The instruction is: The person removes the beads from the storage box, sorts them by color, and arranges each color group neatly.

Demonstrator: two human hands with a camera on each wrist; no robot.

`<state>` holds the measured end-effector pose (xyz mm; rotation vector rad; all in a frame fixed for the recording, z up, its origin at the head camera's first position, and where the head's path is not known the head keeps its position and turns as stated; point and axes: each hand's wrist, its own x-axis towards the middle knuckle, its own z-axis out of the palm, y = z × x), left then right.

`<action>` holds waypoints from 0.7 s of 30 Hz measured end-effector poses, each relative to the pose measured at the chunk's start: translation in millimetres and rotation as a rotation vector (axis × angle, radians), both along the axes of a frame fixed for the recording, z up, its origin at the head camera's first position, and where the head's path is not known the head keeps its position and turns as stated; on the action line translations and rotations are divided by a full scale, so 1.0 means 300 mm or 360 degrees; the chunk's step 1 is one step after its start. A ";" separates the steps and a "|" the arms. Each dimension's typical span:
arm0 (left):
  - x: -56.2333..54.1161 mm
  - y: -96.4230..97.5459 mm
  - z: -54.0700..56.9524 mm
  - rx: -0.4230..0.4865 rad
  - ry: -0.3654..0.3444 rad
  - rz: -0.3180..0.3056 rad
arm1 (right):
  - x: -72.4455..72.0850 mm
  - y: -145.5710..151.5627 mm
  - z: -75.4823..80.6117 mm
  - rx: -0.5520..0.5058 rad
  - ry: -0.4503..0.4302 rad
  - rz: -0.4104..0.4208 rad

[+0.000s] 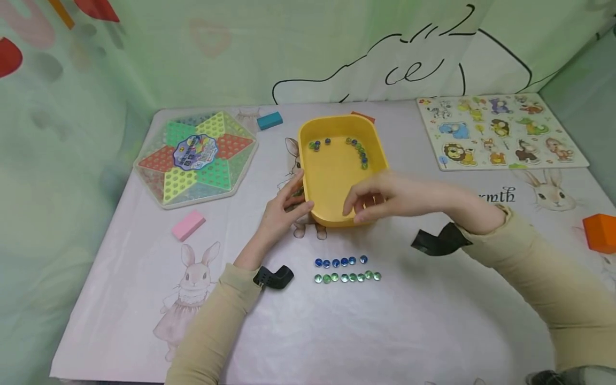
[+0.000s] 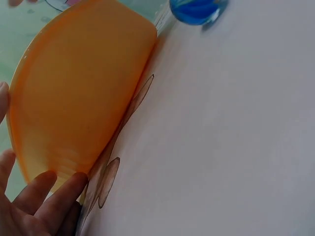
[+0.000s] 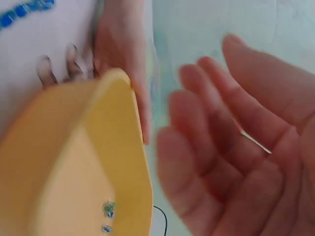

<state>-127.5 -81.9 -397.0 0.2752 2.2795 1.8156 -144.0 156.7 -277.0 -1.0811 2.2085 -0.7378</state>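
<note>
A yellow plastic tub [image 1: 332, 187] stands on the table with blue and green marbles [image 1: 361, 152] inside, along its far and right parts. My left hand [image 1: 281, 208] rests against the tub's left wall, its fingers [image 2: 64, 199] touching the outside and the thumb near the rim. Above the tub's near right corner hovers my right hand [image 1: 385, 195], its fingers [image 3: 184, 162] loosely bent with nothing visible between them and the thumb. On the table in front of the tub lie a row of blue marbles [image 1: 336, 263] and a row of green marbles [image 1: 344, 278].
A hexagonal star-patterned game board [image 1: 231, 176] lies at the left, with a pink block [image 1: 189, 225] and a teal block [image 1: 269, 121] nearby. At the back right lies an animal puzzle board [image 1: 481, 131]. An orange block [image 1: 600, 233] sits near the right edge.
</note>
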 end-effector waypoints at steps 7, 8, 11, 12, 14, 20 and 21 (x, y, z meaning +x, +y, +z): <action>-0.027 -0.006 -0.070 0.0004 0.0016 0.0010 | -0.171 -0.074 0.010 -0.0097 -0.0041 -0.0384; -0.027 -0.006 -0.071 0.0008 0.0020 0.0007 | -0.196 -0.083 0.008 -0.0100 -0.0042 -0.0450; -0.026 -0.006 -0.074 0.0011 0.0036 -0.0004 | -0.269 -0.105 -0.010 -0.0097 -0.0024 -0.0605; -0.026 -0.006 -0.075 0.0011 0.0040 -0.0007 | -0.292 -0.110 -0.021 -0.0093 -0.0015 -0.0642; -0.026 -0.006 -0.077 0.0002 0.0053 -0.0013 | -0.331 -0.119 -0.044 -0.0091 -0.0003 -0.0696; -0.024 -0.007 -0.076 -0.0002 0.0068 -0.0016 | -0.414 -0.144 -0.126 -0.0130 0.0040 -0.0755; -0.023 -0.008 -0.073 -0.0001 0.0063 -0.0012 | -0.425 -0.150 -0.138 -0.0126 0.0061 -0.0759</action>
